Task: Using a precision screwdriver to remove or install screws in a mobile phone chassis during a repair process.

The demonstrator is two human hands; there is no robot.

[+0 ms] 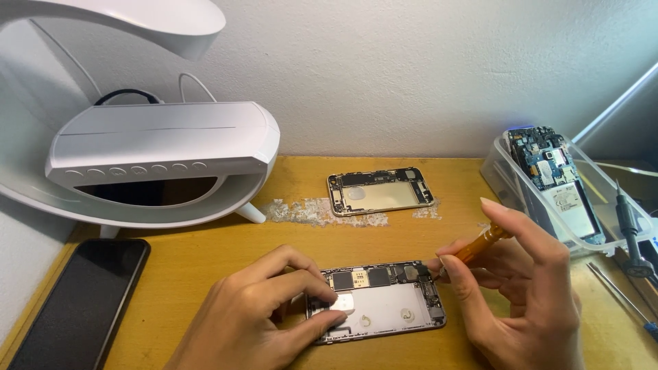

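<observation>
Closest to me, my left hand (264,312) is pressed down on the opened phone chassis (380,301), fingers curled and spread over its left end with the fingertips (329,301) flat on the metal, pinning it to the wooden desk (205,260). At about three o'clock from the chassis, my right hand (521,288) has its fingers closed round an orange-handled screwdriver (480,247), the tip coming down at the top right corner of the chassis, where the small boards and connectors sit. I cannot see the tip itself clearly.

From here I judge the main risk to be a slip: if the driver is tilted or not seated, it could skate off and gouge a nearby component. My left hand only holds one end, so a hard push at the far corner could pivot the chassis. A loosened screw could also roll away on the bare wood.

At nine o'clock lies a dark phone screen (82,301), face up near the desk edge. Farther back at twelve o'clock sits a second stripped phone frame (380,192) amid a scatter of broken glass fragments (308,211), which could scratch anything slid that way. At two o'clock a clear plastic tray (500,181) holds another circuit board, and a white lamp (157,147) stands at ten o'clock.
</observation>
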